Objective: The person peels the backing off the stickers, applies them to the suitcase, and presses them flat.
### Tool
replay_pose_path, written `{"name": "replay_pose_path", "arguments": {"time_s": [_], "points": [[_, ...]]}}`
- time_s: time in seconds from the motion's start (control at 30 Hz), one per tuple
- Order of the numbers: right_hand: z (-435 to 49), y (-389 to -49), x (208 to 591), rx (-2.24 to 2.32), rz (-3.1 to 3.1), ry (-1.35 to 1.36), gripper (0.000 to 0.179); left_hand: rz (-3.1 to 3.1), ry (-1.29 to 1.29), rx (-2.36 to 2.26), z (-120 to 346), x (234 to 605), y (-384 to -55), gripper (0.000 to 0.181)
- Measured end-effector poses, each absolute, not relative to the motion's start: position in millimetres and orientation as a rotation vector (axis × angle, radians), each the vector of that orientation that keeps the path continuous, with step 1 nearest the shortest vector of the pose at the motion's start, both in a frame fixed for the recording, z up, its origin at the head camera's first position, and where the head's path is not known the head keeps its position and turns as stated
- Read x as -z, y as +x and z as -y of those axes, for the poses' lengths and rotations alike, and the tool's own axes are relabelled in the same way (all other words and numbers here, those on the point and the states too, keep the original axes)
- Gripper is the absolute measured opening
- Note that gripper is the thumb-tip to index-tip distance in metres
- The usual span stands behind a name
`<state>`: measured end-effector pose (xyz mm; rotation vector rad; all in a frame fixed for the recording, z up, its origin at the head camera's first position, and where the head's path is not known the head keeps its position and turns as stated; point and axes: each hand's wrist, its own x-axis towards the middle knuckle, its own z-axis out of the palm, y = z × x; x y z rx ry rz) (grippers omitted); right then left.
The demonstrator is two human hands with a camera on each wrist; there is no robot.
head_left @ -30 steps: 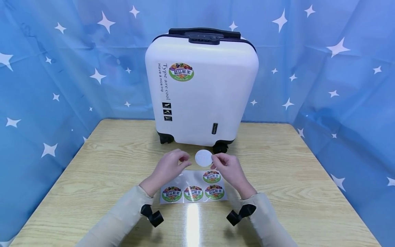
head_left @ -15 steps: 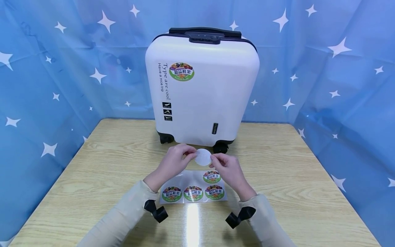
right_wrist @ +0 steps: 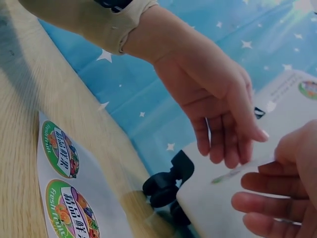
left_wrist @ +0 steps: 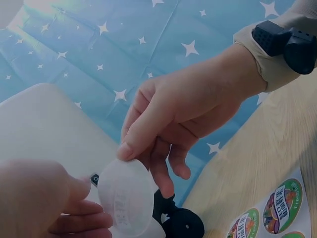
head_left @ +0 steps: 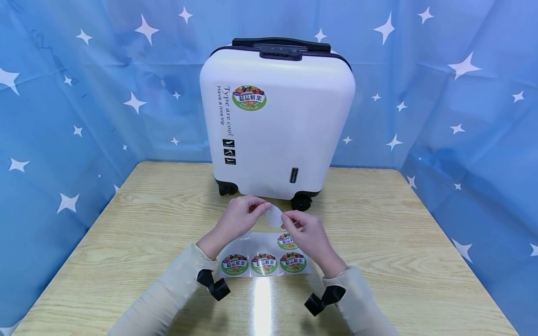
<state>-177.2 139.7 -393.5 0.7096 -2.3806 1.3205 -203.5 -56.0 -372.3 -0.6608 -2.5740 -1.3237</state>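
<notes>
A round sticker [head_left: 274, 216], its whitish back towards me, is held up between both hands just in front of the suitcase [head_left: 290, 126]. My left hand [head_left: 237, 218] pinches its left edge. On the opposite edge, thumb and fingers of my right hand [head_left: 308, 235] grip it; the left wrist view shows the pale disc [left_wrist: 127, 198] under that thumb. From the right wrist, the sticker [right_wrist: 240, 169] appears nearly edge-on. Below the hands lies a sticker sheet [head_left: 256, 241] with several printed fruit stickers. Another fruit sticker [head_left: 249, 98] is on the suitcase's upper left.
The white suitcase stands upright at the back of the wooden table [head_left: 378, 242], its black wheels [head_left: 300, 202] on the tabletop. A blue curtain [head_left: 84, 107] with white stars surrounds the table's back and sides.
My left hand has come right and up to the sticker and taken its left edge. The sticker has turned and looks narrower; my right hand has shifted slightly left.
</notes>
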Motion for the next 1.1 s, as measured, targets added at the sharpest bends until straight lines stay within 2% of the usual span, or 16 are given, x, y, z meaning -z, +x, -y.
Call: {"name": "replay_pose_path", "arguments": {"time_s": [0.23, 0.47, 1.1], "points": [[-135.5, -178.1, 395.8, -1.210, 2.251, 0.900, 0.011, 2.559, -0.641, 1.417, 56.2, 371.3, -203.0, 0.024], [-132.3, -177.8, 397.5, -1.183, 2.216, 0.948, 0.012, 2.509, -0.633, 1.475, 58.6, 369.8, -202.8, 0.014], [-128.8, -173.9, 394.4, -1.218, 2.350, 0.855, 0.012, 2.553, -0.686, 1.455, 65.9, 364.6, -200.3, 0.011]]}}
